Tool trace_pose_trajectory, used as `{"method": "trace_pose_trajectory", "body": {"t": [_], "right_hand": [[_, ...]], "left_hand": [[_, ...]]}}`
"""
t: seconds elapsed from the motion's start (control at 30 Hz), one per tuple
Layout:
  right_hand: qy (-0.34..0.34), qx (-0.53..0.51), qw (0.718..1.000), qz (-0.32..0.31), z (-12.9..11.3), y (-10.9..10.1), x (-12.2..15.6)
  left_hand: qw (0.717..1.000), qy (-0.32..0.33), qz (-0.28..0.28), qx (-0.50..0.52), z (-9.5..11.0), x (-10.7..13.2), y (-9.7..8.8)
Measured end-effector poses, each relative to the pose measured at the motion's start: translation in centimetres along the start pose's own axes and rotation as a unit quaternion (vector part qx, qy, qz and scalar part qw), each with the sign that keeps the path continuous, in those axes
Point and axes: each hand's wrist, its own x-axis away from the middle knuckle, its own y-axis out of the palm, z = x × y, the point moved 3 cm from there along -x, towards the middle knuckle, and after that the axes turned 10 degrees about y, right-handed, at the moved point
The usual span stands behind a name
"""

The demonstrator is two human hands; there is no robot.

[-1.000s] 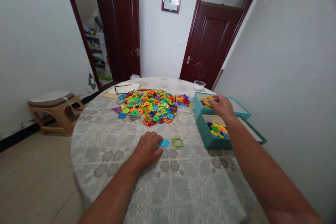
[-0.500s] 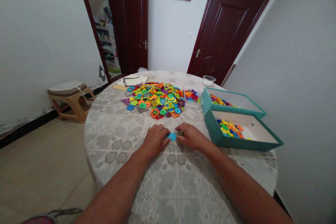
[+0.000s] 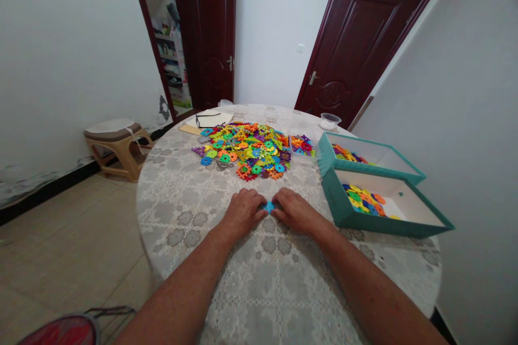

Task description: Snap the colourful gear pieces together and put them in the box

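Note:
Both my hands rest on the round table's lace cloth (image 3: pixel 283 291) and meet at a small blue gear-shaped plastic piece (image 3: pixel 268 206). My left hand (image 3: pixel 243 210) has its fingers curled onto the piece's left side. My right hand (image 3: pixel 294 210) presses against its right side and hides the green square piece that lay there. A big heap of coloured plastic pieces (image 3: pixel 245 150) lies just beyond the hands.
Two teal boxes stand at the right, the near box (image 3: pixel 340 210) and the far box (image 3: pixel 327 150), both holding coloured pieces. A small clear cup (image 3: pixel 329 120) and glasses on paper (image 3: pixel 210 118) sit at the far edge. A stool (image 3: pixel 117 143) stands left of the table.
My right hand left the far teal box and came down beside the left hand, over the green piece. Both hands have closed in on the blue piece. The camera shifted left and down.

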Motion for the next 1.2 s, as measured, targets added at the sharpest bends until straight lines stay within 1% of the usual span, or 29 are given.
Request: {"method": "trace_pose_trajectory", "body": {"t": [0.1,0.2,0.33,0.47,0.63,0.77,0.87,0.97,1.07,1.13,1.2], "right_hand": [[-0.012,-0.014,1.000,0.002,-0.1,0.2,-0.1],[-0.008,-0.017,1.000,-0.007,-0.1,0.2,-0.6],[0.014,-0.009,0.999,-0.049,-0.3,-0.1,-1.8],[0.042,-0.018,0.995,-0.088,-0.4,-0.3,-3.2],[0.042,-0.037,0.996,-0.071,-0.5,-0.1,-3.4],[0.045,-0.098,0.993,-0.046,-0.9,0.1,-2.7],[0.040,-0.121,0.991,-0.036,-1.4,-0.3,-1.9],[0.032,-0.107,0.994,-0.019,-1.4,-1.7,-1.0],[0.023,-0.100,0.995,-0.011,-0.5,-4.2,0.1],[0.038,-0.100,0.994,-0.008,1.0,-6.3,0.5],[0.071,-0.109,0.991,0.007,3.3,-8.6,0.6]], "left_hand": [[1.000,-0.012,0.006,0.003,0.0,0.0,0.1],[0.999,-0.032,0.021,0.005,-0.1,0.0,0.4],[0.998,-0.055,0.028,-0.005,-0.2,-0.1,0.7],[0.998,-0.059,0.023,-0.005,-0.2,-0.1,0.6],[0.998,-0.056,0.014,0.009,0.1,-0.2,0.0],[0.998,-0.066,0.010,0.011,0.1,-0.3,-0.1],[0.998,-0.063,0.012,0.015,0.0,-0.3,0.0],[0.998,-0.054,0.019,0.016,0.1,-0.2,0.0],[0.999,-0.043,0.027,0.015,0.3,-0.1,-0.2],[0.999,-0.042,0.022,0.016,0.4,-0.1,-0.4],[0.999,-0.048,0.013,0.015,0.4,-0.2,-0.5]]}}
